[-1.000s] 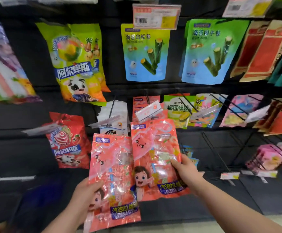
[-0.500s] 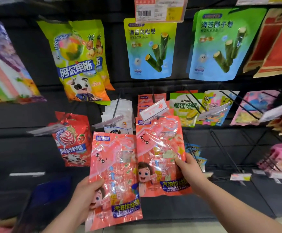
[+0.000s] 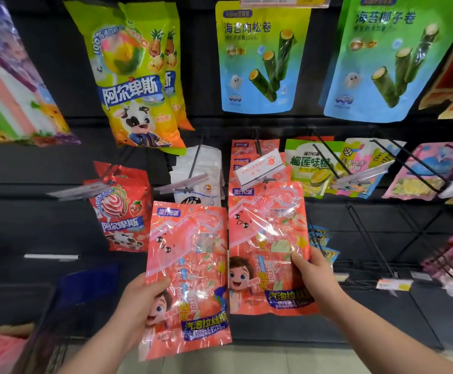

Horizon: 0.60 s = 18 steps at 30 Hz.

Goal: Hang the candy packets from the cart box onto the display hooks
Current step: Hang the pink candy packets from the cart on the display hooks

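I hold two pink-red candy packets with a cartoon child on them. My left hand (image 3: 136,309) grips the lower left packet (image 3: 190,268) by its left edge, low in front of the rack. My right hand (image 3: 314,282) grips the right packet (image 3: 265,238) at its right edge; the packet's top sits just under the tag of a display hook (image 3: 259,168) that carries several matching pink packets (image 3: 247,152). Whether its hole is on the hook I cannot tell. The cart box (image 3: 1,349) with pink packets shows at the lower left corner.
A black rack holds hanging bags: yellow lollipop bags (image 3: 136,76), red lollipop bags (image 3: 122,211), white packets (image 3: 201,171), blue-green seaweed roll bags (image 3: 260,58), durian candy (image 3: 311,168). Bare black hooks (image 3: 368,238) jut out at the right. A dark blue cart edge (image 3: 85,287) stands left.
The view has moved closer to the rack. My right hand has lifted its packet up to the tagged hook, and my left hand with its packet has risen slightly.
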Each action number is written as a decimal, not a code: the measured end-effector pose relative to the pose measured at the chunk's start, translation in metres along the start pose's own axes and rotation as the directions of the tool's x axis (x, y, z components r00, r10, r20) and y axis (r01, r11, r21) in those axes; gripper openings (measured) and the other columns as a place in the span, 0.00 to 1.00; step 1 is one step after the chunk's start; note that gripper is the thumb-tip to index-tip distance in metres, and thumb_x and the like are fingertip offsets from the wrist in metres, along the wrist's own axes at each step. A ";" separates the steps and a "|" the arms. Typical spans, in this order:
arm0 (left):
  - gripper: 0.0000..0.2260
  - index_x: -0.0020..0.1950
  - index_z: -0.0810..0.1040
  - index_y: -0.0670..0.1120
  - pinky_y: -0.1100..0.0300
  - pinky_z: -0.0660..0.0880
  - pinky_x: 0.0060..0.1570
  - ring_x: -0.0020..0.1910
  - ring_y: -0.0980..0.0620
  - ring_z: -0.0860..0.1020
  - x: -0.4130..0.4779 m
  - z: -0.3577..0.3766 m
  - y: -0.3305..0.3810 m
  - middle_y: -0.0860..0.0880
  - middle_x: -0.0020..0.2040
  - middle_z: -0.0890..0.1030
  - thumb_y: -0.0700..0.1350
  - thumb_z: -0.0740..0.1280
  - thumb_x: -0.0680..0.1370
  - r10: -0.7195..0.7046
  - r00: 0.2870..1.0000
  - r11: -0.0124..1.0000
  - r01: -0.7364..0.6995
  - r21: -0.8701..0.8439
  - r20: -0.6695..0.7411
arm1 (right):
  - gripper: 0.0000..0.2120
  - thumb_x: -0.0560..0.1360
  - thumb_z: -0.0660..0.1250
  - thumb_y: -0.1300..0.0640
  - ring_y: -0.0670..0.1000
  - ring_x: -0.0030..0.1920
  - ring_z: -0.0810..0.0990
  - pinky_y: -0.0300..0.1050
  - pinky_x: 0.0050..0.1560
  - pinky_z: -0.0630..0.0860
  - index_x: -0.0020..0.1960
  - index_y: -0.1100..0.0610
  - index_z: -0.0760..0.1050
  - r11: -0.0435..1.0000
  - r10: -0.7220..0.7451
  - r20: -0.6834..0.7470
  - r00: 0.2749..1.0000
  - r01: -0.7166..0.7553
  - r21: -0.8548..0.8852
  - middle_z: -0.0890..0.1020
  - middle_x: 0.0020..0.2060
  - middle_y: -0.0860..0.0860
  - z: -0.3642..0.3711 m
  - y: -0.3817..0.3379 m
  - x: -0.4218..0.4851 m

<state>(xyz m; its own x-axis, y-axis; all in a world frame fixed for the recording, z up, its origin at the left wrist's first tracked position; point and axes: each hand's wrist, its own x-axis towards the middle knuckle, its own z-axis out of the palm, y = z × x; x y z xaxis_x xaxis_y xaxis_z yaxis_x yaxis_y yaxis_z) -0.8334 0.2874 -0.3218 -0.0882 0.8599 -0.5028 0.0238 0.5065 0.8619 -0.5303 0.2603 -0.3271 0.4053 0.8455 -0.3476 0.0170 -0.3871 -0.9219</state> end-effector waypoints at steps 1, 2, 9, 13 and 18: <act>0.08 0.56 0.78 0.41 0.37 0.77 0.52 0.46 0.33 0.83 0.000 0.000 0.000 0.36 0.45 0.85 0.38 0.68 0.77 -0.002 1.000 1.000 0.002 0.000 -0.008 | 0.05 0.79 0.61 0.56 0.56 0.51 0.82 0.59 0.57 0.78 0.54 0.52 0.73 1.000 -0.006 -0.001 1.000 0.006 0.003 0.82 0.51 0.54 0.000 0.000 0.000; 0.08 0.56 0.78 0.41 0.36 0.77 0.54 0.48 0.33 0.83 0.000 0.001 -0.001 0.36 0.46 0.85 0.39 0.68 0.77 -0.005 1.000 1.000 0.005 -0.004 -0.013 | 0.05 0.79 0.61 0.56 0.56 0.51 0.82 0.59 0.57 0.77 0.54 0.52 0.73 1.000 -0.015 -0.005 1.000 0.015 0.003 0.82 0.51 0.54 0.001 0.000 0.001; 0.09 0.56 0.78 0.41 0.36 0.76 0.56 0.49 0.35 0.83 -0.003 0.002 -0.008 0.37 0.48 0.85 0.39 0.68 0.77 -0.014 1.000 0.999 0.013 -0.030 -0.012 | 0.05 0.79 0.61 0.58 0.60 0.48 0.82 0.59 0.55 0.79 0.46 0.54 0.75 1.000 -0.001 -0.018 1.000 0.001 0.012 0.83 0.46 0.57 0.005 -0.010 0.006; 0.09 0.56 0.79 0.41 0.35 0.76 0.56 0.48 0.35 0.83 -0.003 0.000 -0.010 0.37 0.47 0.85 0.39 0.68 0.77 -0.006 1.000 0.999 0.006 -0.034 -0.013 | 0.03 0.78 0.62 0.58 0.59 0.42 0.81 0.56 0.49 0.79 0.47 0.57 0.73 1.000 0.002 -0.024 1.000 -0.003 -0.023 0.80 0.42 0.58 0.004 -0.014 0.017; 0.07 0.54 0.78 0.39 0.45 0.78 0.40 0.34 0.40 0.81 -0.005 -0.001 -0.011 0.41 0.35 0.83 0.38 0.68 0.77 0.005 1.000 0.999 -0.006 -0.035 -0.014 | 0.03 0.78 0.62 0.55 0.57 0.49 0.80 0.56 0.56 0.77 0.50 0.54 0.72 0.999 -0.017 -0.047 0.999 0.016 -0.040 0.80 0.46 0.54 0.005 -0.022 0.042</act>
<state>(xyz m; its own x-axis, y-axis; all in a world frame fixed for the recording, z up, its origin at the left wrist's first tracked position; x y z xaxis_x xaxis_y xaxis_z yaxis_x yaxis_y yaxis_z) -0.8337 0.2772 -0.3289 -0.1021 0.8615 -0.4974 -0.0103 0.4991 0.8665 -0.5179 0.3055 -0.3225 0.4473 0.8340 -0.3231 0.0598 -0.3883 -0.9196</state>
